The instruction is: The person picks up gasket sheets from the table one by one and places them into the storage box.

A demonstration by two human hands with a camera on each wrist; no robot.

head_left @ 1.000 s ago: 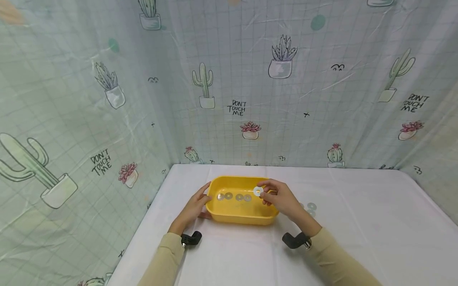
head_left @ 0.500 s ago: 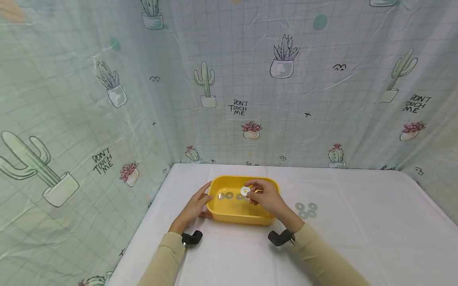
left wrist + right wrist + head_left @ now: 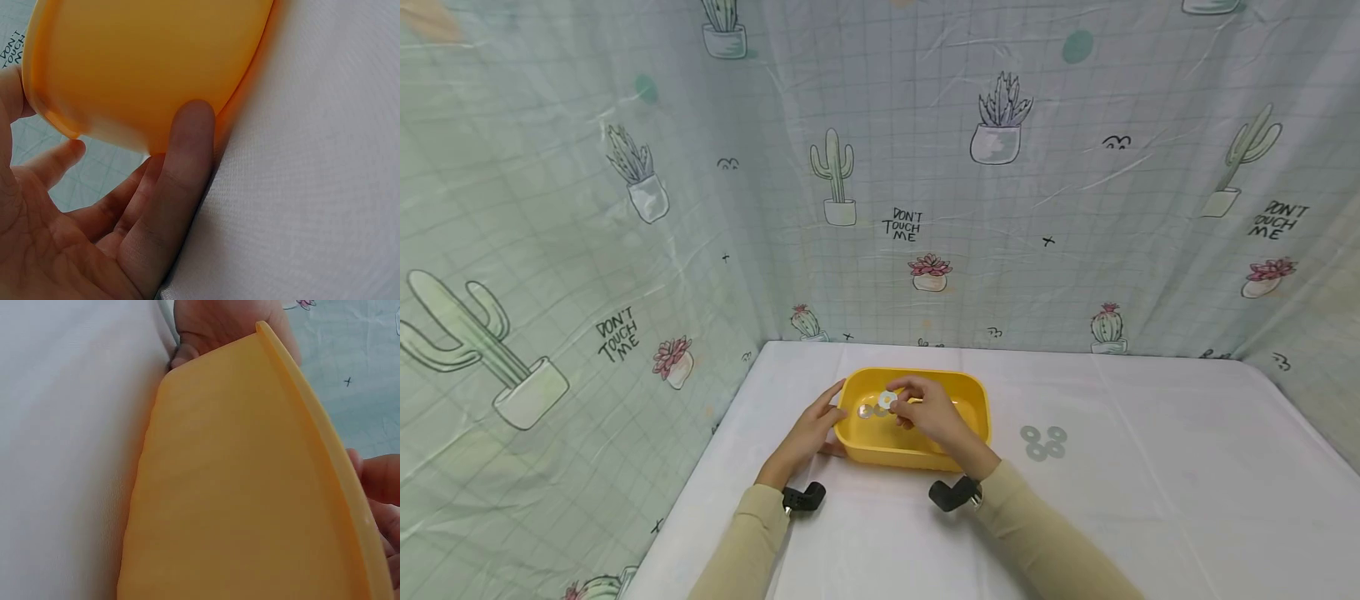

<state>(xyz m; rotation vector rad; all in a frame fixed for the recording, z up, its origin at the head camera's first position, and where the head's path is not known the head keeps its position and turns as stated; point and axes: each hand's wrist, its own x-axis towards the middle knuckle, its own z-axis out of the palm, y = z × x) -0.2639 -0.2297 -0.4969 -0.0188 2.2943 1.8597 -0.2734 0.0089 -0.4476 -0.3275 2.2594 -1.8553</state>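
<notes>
In the head view, my right hand (image 3: 928,412) pinches a pale flat washer (image 3: 887,400) between thumb and fingertips, above the inside of a yellow plastic tray (image 3: 880,456). Below and left of it, more washers (image 3: 866,412) lie on the tray floor, partly hidden by the hand. My left hand (image 3: 805,433) holds the tray's left end, its thumb at the rim. Up close in the left wrist view, fingers (image 3: 192,140) of that hand lie against the tray's outer wall. The right wrist view mostly shows the tray's long side (image 3: 237,469); the washer is hidden there.
Several grey washers (image 3: 1042,443) lie grouped on the white tablecloth (image 3: 1120,500) to the right of the tray. A curtain (image 3: 880,167) printed with cacti hangs behind the table and along its left side.
My right hand has moved left over the tray, carrying the washer from the right end toward the left. The left hand stays at the tray's end.
</notes>
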